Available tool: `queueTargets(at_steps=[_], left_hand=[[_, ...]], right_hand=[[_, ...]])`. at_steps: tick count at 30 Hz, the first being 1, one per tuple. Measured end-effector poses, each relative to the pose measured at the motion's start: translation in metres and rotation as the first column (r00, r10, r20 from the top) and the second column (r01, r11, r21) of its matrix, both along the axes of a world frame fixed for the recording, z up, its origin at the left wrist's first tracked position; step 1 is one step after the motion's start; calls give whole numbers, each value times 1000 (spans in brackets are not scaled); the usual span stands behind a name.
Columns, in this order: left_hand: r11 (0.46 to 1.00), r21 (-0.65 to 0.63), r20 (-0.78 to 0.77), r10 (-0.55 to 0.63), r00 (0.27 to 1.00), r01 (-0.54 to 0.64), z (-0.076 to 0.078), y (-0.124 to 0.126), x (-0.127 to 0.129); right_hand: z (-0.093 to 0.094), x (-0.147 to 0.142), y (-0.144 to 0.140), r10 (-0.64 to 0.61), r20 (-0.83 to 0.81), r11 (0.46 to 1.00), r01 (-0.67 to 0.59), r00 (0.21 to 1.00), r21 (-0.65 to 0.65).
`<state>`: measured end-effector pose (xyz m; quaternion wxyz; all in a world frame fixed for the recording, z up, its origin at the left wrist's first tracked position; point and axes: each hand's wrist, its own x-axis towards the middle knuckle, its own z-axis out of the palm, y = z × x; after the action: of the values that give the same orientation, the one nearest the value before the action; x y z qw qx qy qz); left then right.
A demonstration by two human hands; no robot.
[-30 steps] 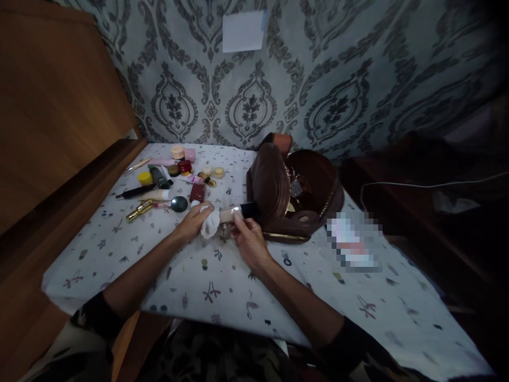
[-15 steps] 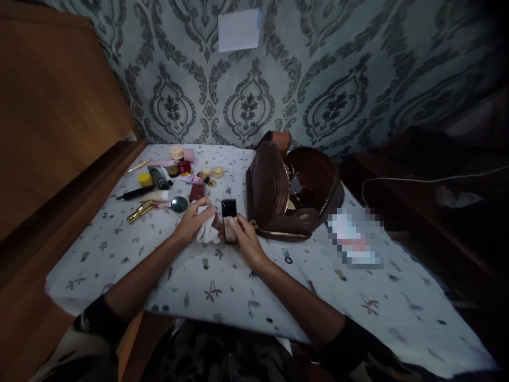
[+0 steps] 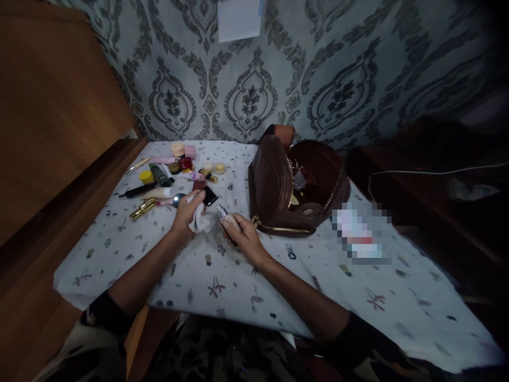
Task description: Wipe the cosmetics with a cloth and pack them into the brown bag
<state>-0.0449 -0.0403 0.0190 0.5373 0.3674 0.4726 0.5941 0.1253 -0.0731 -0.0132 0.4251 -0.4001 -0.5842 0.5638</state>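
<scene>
Over the middle of the table, my left hand (image 3: 186, 213) is closed around a crumpled white cloth (image 3: 202, 222) and a black cap (image 3: 210, 196). My right hand (image 3: 246, 239) grips a foundation bottle (image 3: 230, 223) with a beige body, and its silvery pump top is bare and tilted toward the cap. Cap and bottle are apart by a small gap. Just beyond my left hand lie a dark red compact (image 3: 199, 184) and a small round mirror (image 3: 178, 199), partly covered by that hand.
A brown leather bag (image 3: 270, 185) stands unzipped right of my hands. Left lie a gold tube (image 3: 142, 209), a black tube (image 3: 138, 191), a yellow-lidded jar (image 3: 146, 176) and several other cosmetics. A pixelated item (image 3: 360, 233) lies right, and a wooden panel (image 3: 59, 106) rises at the left.
The black cap has come off the foundation bottle and is now in my left hand with the cloth. My hands have drawn slightly apart, and the bottle now tilts left.
</scene>
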Motion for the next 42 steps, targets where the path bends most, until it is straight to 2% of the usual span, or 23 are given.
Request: queueTargets(at_steps=[2,4,8,12,17,22,32,36,39,42], left_hand=[[1000,21,36,12,999,-13,2,3,-3],[999,25,40,-39,998,38,2,5,-4],[985,-77,75,-147,986,153,-3,4,1],[981,-111,118,-147,982,160,-10,4,5],[982,-62,-31,-181,983,179,-12,3,3],[982,-17,-117,-187,975,186,-8,-5,5],[945,26,-260,-308,915,326,-4,-11,4],[960,51,-307,-248,919,276,-4,-10,5],[986,129,-256,-70,964,106,-5,-7,5],[965,259,-212,97,973,-39,-3,-6,3]], right_hand=[[1,0,-1,-1,8,1000,1,1000,3],[2,0,-1,-8,0,1000,8,1000,-5],[1,-1,0,-9,-18,1000,9,1000,-19],[3,-1,-1,-11,6,1000,11,1000,-8],[8,0,-1,-15,11,1000,15,1000,-1],[5,-1,0,-25,-12,1000,25,1000,-9],[6,1,-2,-20,-2,999,20,1000,32],[3,-1,-1,-33,-66,999,32,997,-25],[2,0,0,-50,-91,997,44,995,-64],[2,0,1,-61,-86,996,55,994,-69]])
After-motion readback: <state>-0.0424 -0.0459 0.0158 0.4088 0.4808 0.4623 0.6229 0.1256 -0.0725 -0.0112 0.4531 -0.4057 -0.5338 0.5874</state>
